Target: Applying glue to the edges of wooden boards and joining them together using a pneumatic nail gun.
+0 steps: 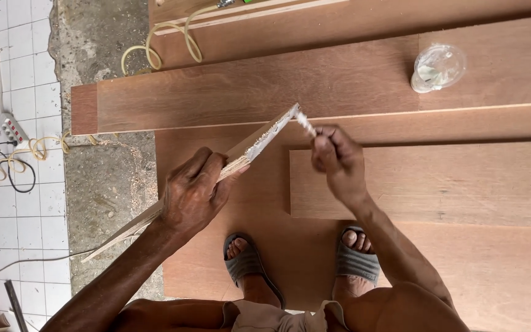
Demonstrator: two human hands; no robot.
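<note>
Above the stacked plywood sheets (pixel 351 80) on the floor, we hold a thin strip (pixel 259 142) of plywood on edge, slanting from lower left to upper right. Our left hand (pixel 193 193) wraps it near the middle: the fingers (pixel 207 166) are curled closed over the top face, the thumb pressing the near edge, so the strip is gripped firmly. Its upturned edge is pale, coated with a whitish smear toward the far end and rough with sawdust by the thumb.

Our right hand (pixel 337 157) is closed in a tight pinch around a small brush (pixel 306 124), whose pale tip touches the far end of the strip. The fingers there are bunched shut, leaving only the brush tip showing past them.

The sheets are flat, reddish-brown, smooth-faced, with light edges, overlapping in steps. A clear plastic cup (pixel 437 67) holding something whitish lies on one sheet, well apart from the right hand, up and to the right. We stand on the lowest sheet in grey sandals (pixel 357 261).

To the left, bare rough concrete (pixel 109 184) carries scattered sawdust; beyond it are white tiles (pixel 7 203), a power strip (pixel 12 129) and coiled yellowish cord (pixel 7 163). Another hose loop (pixel 167 40) lies at the top.
</note>
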